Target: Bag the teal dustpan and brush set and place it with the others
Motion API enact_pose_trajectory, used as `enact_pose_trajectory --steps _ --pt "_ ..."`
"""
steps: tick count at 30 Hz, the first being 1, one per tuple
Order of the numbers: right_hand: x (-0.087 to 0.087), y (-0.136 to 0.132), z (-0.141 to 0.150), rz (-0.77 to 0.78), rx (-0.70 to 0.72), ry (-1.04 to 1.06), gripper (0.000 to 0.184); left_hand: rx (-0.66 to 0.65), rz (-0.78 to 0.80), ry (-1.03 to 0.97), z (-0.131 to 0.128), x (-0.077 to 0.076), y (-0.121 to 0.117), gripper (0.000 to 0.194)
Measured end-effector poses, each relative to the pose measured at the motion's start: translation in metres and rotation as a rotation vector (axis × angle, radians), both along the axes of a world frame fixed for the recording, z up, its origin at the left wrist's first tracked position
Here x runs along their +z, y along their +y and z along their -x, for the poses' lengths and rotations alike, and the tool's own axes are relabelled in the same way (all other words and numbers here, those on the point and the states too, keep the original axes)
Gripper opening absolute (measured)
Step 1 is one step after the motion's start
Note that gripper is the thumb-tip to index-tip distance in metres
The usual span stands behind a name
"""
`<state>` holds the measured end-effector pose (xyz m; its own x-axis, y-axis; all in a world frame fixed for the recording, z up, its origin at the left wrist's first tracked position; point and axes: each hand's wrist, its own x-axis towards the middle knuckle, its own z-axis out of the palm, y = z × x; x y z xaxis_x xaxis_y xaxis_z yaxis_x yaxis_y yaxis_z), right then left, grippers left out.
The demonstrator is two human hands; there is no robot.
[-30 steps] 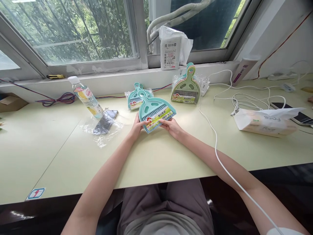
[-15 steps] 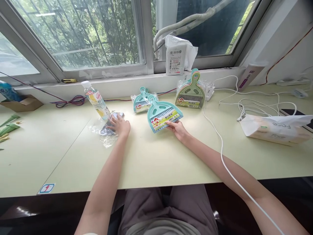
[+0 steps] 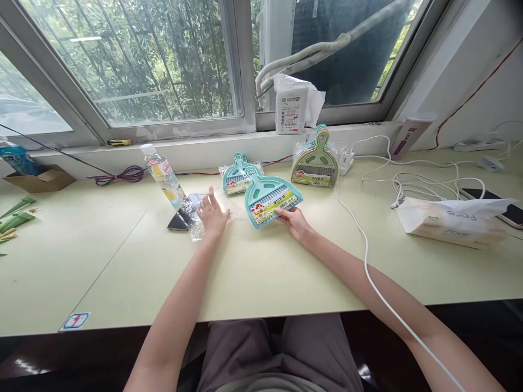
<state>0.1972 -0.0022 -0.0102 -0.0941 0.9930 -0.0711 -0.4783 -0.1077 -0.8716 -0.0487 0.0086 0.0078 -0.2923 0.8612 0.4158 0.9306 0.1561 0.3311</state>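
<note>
My right hand (image 3: 295, 222) grips the lower right edge of a teal mini dustpan and brush set (image 3: 271, 197) with a colourful label, holding it tilted just above the pale green table (image 3: 286, 272). My left hand (image 3: 213, 213) is closed on a crumpled clear plastic wrap (image 3: 196, 226), to the left of the dustpan. A dark phone (image 3: 178, 221) lies uncovered just left of the wrap, next to a drink bottle (image 3: 163, 175).
A bagged teal dustpan set (image 3: 236, 175) and a bagged stack of coloured dustpans (image 3: 316, 161) stand near the windowsill. A white parcel (image 3: 291, 104) sits on the sill. A tissue pack (image 3: 449, 222), white cables (image 3: 412, 179) and another phone (image 3: 506, 207) lie at right. A cardboard box (image 3: 38, 179) is far left.
My left hand let go of the dustpan, reached left to the plastic wrap over the phone, then drew the wrap rightwards off the phone. My right hand kept hold of the dustpan.
</note>
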Motion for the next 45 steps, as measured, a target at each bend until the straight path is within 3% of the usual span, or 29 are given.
enact_pose_trajectory --steps 2,4,8,11,16,18,21,25,30,36,39,45 --pt "0.001 -0.001 0.0 -0.003 0.003 0.002 0.026 0.055 0.126 0.005 0.007 0.003 0.001 0.072" --pt "0.002 -0.001 0.0 -0.007 0.004 -0.001 0.027 0.021 0.23 0.006 0.015 0.005 0.003 0.055" --pt "0.002 -0.001 0.0 0.001 0.01 -0.013 0.024 -0.031 0.243 0.069 0.025 0.003 0.006 0.047" --pt "0.001 0.0 0.0 0.01 0.012 -0.017 0.02 -0.047 0.094 0.109 0.028 0.001 0.007 0.043" --pt "0.0 0.001 0.001 0.006 0.0 -0.019 0.024 -0.103 -0.372 0.042 0.023 0.01 0.0 0.052" --pt "-0.001 0.001 0.0 0.004 -0.009 -0.016 0.025 -0.14 -0.441 0.022 0.019 0.012 -0.002 0.058" --pt "0.0 0.001 -0.001 -0.011 -0.018 -0.008 0.024 -0.235 -0.378 0.021 0.016 0.006 0.002 0.068" --pt "0.004 0.0 -0.002 -0.033 0.002 -0.022 0.021 -0.286 -0.151 0.018 0.02 -0.01 0.013 0.077" --pt "0.009 -0.005 -0.001 -0.023 0.092 -0.058 0.021 -0.276 0.024 0.037 0.021 -0.019 0.018 0.068" --pt "0.013 -0.005 -0.003 0.091 0.344 -0.178 0.025 -0.303 0.015 0.029 0.021 -0.02 0.019 0.056" --pt "0.012 -0.002 -0.007 0.148 0.349 -0.231 0.027 -0.281 -0.032 0.015 0.024 -0.021 0.021 0.05" --pt "0.006 0.008 -0.014 0.152 0.266 -0.251 0.025 -0.283 -0.192 -0.094 0.025 -0.019 0.023 0.057"
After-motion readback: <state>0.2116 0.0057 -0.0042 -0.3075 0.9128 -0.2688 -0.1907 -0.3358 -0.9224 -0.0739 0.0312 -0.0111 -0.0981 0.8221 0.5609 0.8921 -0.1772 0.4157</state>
